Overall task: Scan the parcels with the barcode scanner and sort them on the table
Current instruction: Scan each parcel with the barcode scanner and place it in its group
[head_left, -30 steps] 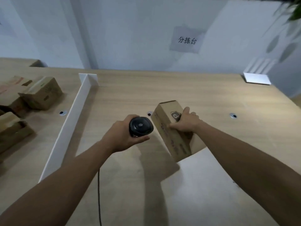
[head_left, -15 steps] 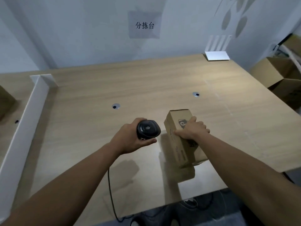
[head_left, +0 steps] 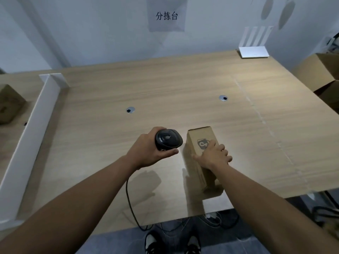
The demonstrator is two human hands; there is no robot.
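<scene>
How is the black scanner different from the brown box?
The scanner is black and rounded; the box is brown cardboard with flat sides. The left hand holds the scanner above the table; the box stands on it under the right hand. Each has one hand on it.

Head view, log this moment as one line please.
left hand: grips barcode scanner | right hand: grips parcel standing on table | scanner beside parcel, apart
</scene>
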